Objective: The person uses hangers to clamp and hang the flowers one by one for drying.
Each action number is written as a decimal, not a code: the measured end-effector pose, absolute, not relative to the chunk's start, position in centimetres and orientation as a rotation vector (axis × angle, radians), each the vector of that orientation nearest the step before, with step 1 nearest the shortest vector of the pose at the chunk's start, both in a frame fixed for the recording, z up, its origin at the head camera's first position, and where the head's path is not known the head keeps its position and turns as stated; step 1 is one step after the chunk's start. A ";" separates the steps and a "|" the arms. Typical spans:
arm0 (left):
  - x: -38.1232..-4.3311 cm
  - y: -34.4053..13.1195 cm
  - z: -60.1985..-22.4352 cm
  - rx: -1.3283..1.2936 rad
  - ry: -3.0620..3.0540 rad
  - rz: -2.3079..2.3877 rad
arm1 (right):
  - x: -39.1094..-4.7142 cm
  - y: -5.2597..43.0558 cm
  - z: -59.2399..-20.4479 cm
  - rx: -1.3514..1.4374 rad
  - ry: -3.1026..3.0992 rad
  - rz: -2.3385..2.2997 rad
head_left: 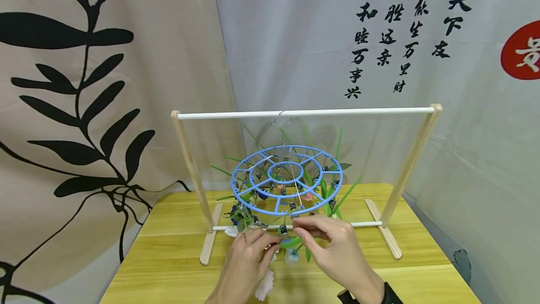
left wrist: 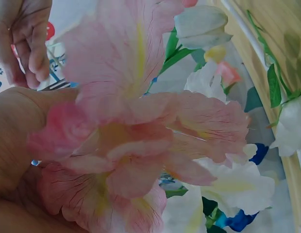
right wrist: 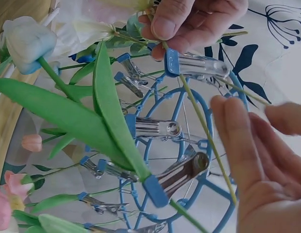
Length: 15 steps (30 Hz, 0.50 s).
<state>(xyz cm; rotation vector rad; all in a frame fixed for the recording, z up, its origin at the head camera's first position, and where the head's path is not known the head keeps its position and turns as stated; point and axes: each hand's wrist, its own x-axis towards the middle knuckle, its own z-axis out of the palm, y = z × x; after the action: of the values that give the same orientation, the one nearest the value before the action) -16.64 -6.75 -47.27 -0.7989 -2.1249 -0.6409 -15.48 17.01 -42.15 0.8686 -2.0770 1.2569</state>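
My left hand (head_left: 249,264) pinches the thin green stem (right wrist: 201,111) of an artificial flower between thumb and fingers, right beside a metal clip (right wrist: 201,65) with blue tips. The stem passes through this clip. A large pink artificial flower (left wrist: 141,160) fills the left wrist view beside that hand. My right hand (head_left: 337,247) is on the other side of the clip, its fingers extended and holding nothing. The clip hangs at the near edge of a round blue hanger (head_left: 287,212). Next to it, another clip (right wrist: 182,177) grips a white-blue tulip (right wrist: 26,43) by its stem.
A wooden stand (head_left: 191,168) with a white top rail (head_left: 358,112) carries the hanger by a hook. Several other clipped flowers hang below, including a blue one (left wrist: 240,221). The stand rests on a wooden table (head_left: 160,247), before a printed curtain (head_left: 287,36).
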 end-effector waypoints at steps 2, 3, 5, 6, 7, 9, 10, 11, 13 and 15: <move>-16.6 -6.8 -47.4 -0.790 -2.127 -0.633 | -15.3 17.3 -42.3 0.871 -2.028 1.308; -16.7 -6.8 -47.4 -0.786 -2.128 -0.631 | -15.3 17.4 -42.3 0.868 -2.008 1.334; -16.7 -6.9 -47.5 -0.775 -2.133 -0.627 | -15.1 17.8 -42.5 0.856 -1.975 1.372; -16.7 -6.9 -47.5 -0.771 -2.135 -0.627 | -15.1 18.0 -42.7 0.849 -1.951 1.389; -16.7 -7.0 -47.5 -0.767 -2.136 -0.625 | -15.1 18.3 -42.8 0.843 -1.927 1.402; -16.7 -7.1 -47.5 -0.760 -2.139 -0.629 | -15.1 18.7 -43.3 0.838 -1.882 1.405; -16.7 -7.1 -47.6 -0.756 -2.142 -0.628 | -15.1 19.0 -43.5 0.844 -1.856 1.404; -16.7 -7.2 -47.6 -0.753 -2.144 -0.631 | -15.1 19.2 -43.8 0.854 -1.828 1.407; -16.6 -7.4 -47.6 -0.746 -2.149 -0.635 | -15.2 19.8 -44.5 0.874 -1.784 1.419; -16.6 -7.6 -47.6 -0.738 -2.153 -0.640 | -15.3 20.3 -45.1 0.890 -1.749 1.431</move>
<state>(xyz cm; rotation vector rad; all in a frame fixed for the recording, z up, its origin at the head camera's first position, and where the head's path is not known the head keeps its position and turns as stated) -16.60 -7.56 -47.64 -0.7378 -2.1532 -0.6401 -15.34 20.28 -45.08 0.8902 -1.7488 1.4308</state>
